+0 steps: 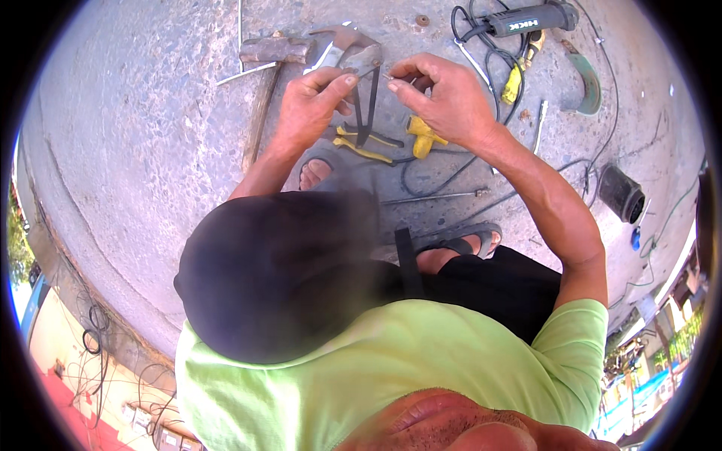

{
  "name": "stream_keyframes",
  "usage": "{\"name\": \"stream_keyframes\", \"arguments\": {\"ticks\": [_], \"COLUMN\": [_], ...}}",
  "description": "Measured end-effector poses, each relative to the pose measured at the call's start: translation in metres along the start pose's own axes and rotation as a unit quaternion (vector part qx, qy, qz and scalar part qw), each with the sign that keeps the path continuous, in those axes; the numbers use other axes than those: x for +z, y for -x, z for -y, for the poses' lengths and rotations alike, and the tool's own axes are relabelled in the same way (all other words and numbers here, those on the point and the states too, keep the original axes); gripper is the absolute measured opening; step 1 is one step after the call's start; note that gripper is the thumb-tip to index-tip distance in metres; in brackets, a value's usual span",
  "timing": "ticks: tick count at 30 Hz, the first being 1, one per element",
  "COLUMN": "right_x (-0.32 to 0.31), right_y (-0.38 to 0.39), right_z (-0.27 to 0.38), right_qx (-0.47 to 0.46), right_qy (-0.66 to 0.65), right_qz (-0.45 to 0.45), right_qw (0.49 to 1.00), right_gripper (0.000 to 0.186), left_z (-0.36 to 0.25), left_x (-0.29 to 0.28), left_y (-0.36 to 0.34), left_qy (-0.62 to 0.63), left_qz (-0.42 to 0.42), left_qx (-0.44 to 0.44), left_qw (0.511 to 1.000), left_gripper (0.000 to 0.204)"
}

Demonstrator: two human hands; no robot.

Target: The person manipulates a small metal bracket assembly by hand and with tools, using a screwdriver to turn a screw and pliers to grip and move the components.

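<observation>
Fingers curled into a pinch, my left hand (pixel 317 99) is raised over the concrete floor. Opposite it, thumb against fingertips, my right hand (pixel 445 99) is closed too. Something thin and small shows at the fingertips, too fine to name. Between the hands is a dark narrow metal strip bent into a V (pixel 372 105); whether it is held or lies on the floor I cannot tell. Below it are yellow-handled pliers (pixel 363 152). A claw hammer (pixel 344 37) lies just beyond my left hand, and a yellow T-shaped piece (pixel 424 138) below my right.
A sledgehammer (pixel 277 50) with a wooden handle lies at the far left. At the far right are a grey angle grinder (pixel 532 19) with its coiled cable and a curved green metal piece (pixel 583 81). A black cylindrical container (pixel 620 193) and a metal rod (pixel 436 197) lie nearer.
</observation>
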State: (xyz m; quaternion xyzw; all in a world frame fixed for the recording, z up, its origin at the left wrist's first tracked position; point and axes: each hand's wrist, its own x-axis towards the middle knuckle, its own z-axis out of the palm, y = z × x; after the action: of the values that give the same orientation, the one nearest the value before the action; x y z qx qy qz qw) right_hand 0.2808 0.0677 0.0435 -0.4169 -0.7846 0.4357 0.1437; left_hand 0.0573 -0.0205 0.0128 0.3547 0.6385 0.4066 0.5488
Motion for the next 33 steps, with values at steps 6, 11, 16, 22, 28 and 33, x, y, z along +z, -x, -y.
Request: {"name": "stream_keyframes", "arguments": {"ticks": [6,11,16,22,28,33], "right_x": [0.015,0.021,0.028,0.024,0.019,0.021], "right_y": [-0.007,-0.009,-0.01,-0.01,-0.009,-0.007], "right_z": [0.014,0.015,0.01,0.013,0.02,0.018], "right_qx": [-0.045,-0.056,-0.056,-0.021,0.017,-0.029], "right_qy": [0.029,0.055,0.065,0.068,0.015,0.015], "right_qz": [-0.024,-0.044,-0.066,-0.042,-0.016,-0.036], "right_qw": [0.998,0.996,0.994,0.997,1.0,0.999], "right_gripper": [0.021,0.021,0.02,0.021,0.024,0.022], "left_z": [-0.008,0.001,-0.001,-0.005,-0.006,-0.009], "left_x": [0.005,0.006,0.01,0.013,0.014,0.014], "left_y": [0.003,0.003,0.004,0.009,0.011,0.012], "left_qy": [-0.005,0.016,0.007,-0.149,-0.281,-0.318], "left_qz": [-0.003,-0.002,0.0,-0.044,-0.092,-0.095], "left_qx": [-0.005,0.009,0.026,0.099,0.251,0.281], "left_qw": [1.0,1.0,1.0,0.983,0.922,0.901], "left_gripper": [0.029,0.027,0.025,0.02,0.016,0.014]}}
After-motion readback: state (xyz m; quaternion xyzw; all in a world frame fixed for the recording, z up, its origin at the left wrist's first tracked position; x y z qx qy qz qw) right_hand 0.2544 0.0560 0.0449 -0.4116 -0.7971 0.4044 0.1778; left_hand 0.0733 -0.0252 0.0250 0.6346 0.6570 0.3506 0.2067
